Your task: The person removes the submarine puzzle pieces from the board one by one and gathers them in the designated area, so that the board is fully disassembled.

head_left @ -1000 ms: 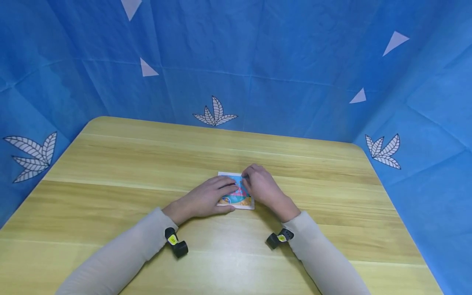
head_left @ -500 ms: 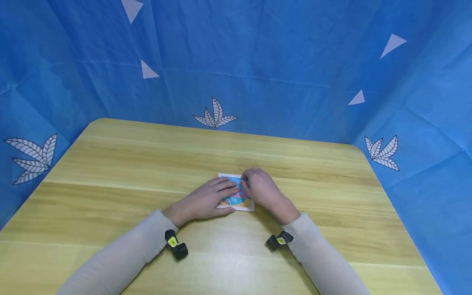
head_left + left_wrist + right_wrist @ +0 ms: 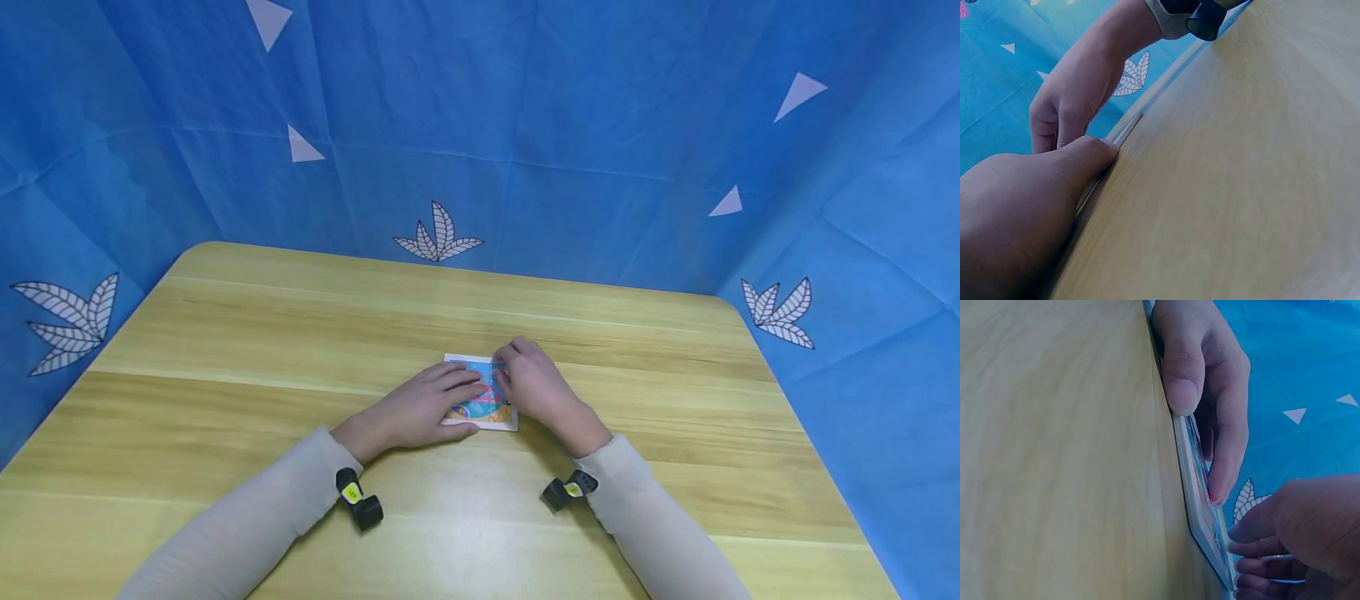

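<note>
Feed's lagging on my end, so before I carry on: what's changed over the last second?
Very little. In the last half second the right hand shifted slightly farther from the person, at the right side of the picture board. The scene sits slightly lower in the head view. No pickup or release shows. The left hand stays on the board's left side.

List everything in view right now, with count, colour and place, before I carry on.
Picture board: one, multicoloured with white border, flat mid-table
Wood-grain table: one, yellowish, under the board
Backdrop cloth: blue, behind and beside the table
Leaf prints: three in head view, white, low on the cloth
Triangle prints: four in head view, white, higher up
Wrist cameras: two, black, one per wrist
Sleeves: two, light grey, on both forearms
Hands: two, bare; left and right, at the board
</note>
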`<state>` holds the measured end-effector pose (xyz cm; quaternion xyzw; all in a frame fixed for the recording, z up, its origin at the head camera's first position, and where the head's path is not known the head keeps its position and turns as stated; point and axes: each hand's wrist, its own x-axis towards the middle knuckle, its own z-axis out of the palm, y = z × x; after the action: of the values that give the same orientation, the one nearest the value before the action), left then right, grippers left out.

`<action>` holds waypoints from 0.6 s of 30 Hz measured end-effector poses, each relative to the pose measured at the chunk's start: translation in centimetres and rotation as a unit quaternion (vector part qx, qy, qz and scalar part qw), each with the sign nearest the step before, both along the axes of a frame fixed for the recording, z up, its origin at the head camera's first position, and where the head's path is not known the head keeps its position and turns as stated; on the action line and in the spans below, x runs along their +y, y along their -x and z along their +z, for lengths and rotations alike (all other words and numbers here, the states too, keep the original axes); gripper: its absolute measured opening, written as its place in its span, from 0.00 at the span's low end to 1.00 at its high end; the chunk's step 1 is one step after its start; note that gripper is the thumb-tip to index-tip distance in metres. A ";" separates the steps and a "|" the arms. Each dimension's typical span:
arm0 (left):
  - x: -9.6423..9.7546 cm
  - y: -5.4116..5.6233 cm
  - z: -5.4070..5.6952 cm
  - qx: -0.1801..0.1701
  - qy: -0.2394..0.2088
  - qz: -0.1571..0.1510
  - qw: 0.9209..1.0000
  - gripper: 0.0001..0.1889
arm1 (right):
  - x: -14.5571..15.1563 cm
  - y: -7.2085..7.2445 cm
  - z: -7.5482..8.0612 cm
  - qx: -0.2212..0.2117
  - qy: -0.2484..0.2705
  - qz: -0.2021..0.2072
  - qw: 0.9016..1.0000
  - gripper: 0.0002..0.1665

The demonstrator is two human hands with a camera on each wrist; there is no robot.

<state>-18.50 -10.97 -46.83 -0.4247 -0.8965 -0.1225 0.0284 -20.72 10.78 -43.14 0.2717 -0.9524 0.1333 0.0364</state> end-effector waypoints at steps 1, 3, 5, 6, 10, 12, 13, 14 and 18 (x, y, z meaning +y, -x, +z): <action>0.0 0.0 0.0 0.000 0.000 0.000 1.000 0.33 | 0.0 0.0 0.0 0.000 -0.001 0.000 1.000 0.11; 0.0 0.0 0.0 0.000 0.001 0.001 1.000 0.33 | 0.0 0.0 0.0 -0.001 -0.002 0.001 1.000 0.11; 0.0 -0.1 0.0 -0.001 0.001 0.001 1.000 0.33 | 0.0 0.0 0.0 -0.002 -0.003 0.002 1.000 0.11; 0.0 -0.1 0.0 -0.001 0.001 0.001 1.000 0.33 | 0.0 -0.1 0.0 -0.002 -0.003 0.002 1.000 0.11; 0.0 -0.1 0.0 -0.004 0.003 0.002 1.000 0.33 | 0.0 -0.1 0.2 -0.007 -0.007 0.002 1.000 0.11; 0.0 -0.1 0.0 -0.006 0.004 0.003 1.000 0.33 | 0.0 -0.1 0.3 -0.010 -0.007 0.002 1.000 0.11; 0.0 -0.1 -0.1 -0.006 0.004 0.003 1.000 0.33 | 0.0 0.0 0.3 -0.012 -0.008 0.002 1.000 0.12; 0.0 -0.1 -0.1 -0.006 0.004 0.003 1.000 0.33 | 0.0 0.0 0.3 -0.014 -0.008 0.001 1.000 0.12; 0.0 0.0 -0.1 0.001 -0.003 0.001 1.000 0.33 | -0.2 0.0 0.5 -0.025 -0.004 -0.001 1.000 0.13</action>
<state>-18.52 -10.99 -46.92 -0.4234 -0.8968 -0.1246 0.0301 -20.75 10.59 -42.67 0.2676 -0.9537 0.1366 0.0115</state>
